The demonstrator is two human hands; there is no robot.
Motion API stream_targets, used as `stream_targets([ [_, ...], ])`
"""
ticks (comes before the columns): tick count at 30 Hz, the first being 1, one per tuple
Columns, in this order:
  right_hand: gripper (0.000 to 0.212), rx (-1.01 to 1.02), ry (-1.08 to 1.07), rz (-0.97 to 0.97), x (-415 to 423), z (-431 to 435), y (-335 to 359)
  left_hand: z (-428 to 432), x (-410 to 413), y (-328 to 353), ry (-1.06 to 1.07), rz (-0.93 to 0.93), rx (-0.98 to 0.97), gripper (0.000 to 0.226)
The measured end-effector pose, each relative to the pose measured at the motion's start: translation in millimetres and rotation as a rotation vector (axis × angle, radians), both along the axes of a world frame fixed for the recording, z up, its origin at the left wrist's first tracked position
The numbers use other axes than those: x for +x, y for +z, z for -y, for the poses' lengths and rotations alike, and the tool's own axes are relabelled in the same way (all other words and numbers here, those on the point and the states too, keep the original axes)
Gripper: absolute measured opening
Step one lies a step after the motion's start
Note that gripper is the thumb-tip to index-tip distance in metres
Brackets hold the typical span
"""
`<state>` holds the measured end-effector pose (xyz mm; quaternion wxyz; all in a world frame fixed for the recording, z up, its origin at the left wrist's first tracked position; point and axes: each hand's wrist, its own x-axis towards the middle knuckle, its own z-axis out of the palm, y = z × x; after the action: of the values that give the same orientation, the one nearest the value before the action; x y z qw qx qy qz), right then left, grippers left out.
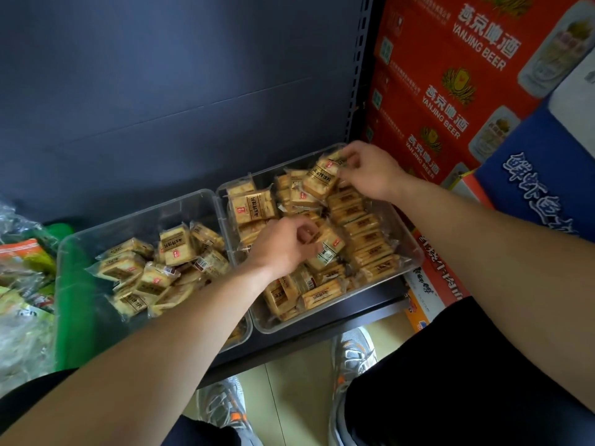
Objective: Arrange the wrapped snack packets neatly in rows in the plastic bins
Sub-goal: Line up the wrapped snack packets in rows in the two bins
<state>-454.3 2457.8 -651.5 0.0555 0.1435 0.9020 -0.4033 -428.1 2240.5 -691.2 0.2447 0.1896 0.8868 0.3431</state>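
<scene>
arms outstretched; left hand (286,244) grips near packet (326,252), right hand (370,172) pinches far packet (323,177).

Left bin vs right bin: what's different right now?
Left bin holds packets in a loose heap; right bin has a neat row on edge along its right side. Left bin shows bare floor at the back; right bin is nearly full. Left hand and right hand both grip packets in the right bin. Both bins are clear plastic.
</scene>
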Motion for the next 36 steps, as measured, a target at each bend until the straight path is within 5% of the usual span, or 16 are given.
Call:
stream_targets([
  [12, 0.095, 0.22, 0.136, 0.142, -37, 15, -19, 1, -6, -14, -0.155, -0.151, -0.176, 0.043],
  [19, 0.075, 0.178, 0.177, 0.196, -24, 5, -15, -8, 3, -15, -0.211, -0.352, -0.263, 0.041],
  [25, 0.036, 0.057, 0.156, 0.135, -12, -5, -5, -11, 1, -11, -0.202, -0.219, -0.309, 0.046],
  [28, 0.026, -0.112, 0.118, 0.14, 3, -12, 9, -8, -8, 5, 0.013, 0.035, -0.043, 0.038],
  [31, 0.029, -0.294, 0.129, 0.217, 18, -17, 18, 0, -18, 25, 0.261, 0.017, 0.21, 0.03],
  [36, 0.028, -0.438, 0.195, 0.264, 29, -8, 29, 6, -16, 34, 0.275, 0.127, 0.368, 0.054],
])
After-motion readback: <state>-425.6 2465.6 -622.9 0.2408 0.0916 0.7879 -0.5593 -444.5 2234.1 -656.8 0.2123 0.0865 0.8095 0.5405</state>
